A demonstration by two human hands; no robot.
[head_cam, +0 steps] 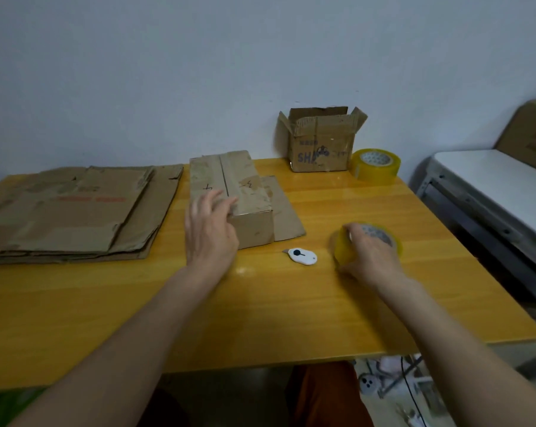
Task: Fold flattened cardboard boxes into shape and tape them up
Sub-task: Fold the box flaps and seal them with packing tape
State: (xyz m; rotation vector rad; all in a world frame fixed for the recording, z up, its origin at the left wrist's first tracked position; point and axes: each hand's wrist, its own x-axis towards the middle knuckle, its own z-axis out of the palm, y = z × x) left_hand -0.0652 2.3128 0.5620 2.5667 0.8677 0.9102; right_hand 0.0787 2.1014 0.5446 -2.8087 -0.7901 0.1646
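My right grip [372, 257] is curling around the tape roll [367, 243] near the surface's right edge; my left grip [209, 224], fingers relaxed, is steadying the folded box [229, 183] mid-surface. I'm keeping its seam pressed shut before taping.

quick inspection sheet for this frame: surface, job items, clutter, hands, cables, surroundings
Surface: yellow wooden table, glossy.
Job's things: folded box at centre, seam not yet taped; flat cardboard stack on the left; near tape roll; spare tape roll at the back; white cutter.
Clutter: open box by the wall.
Hands: left hand rests on the folded box; right hand grips the near tape roll.
Cables: black cable under the table.
Surroundings: pale wall; white shelf on the right.
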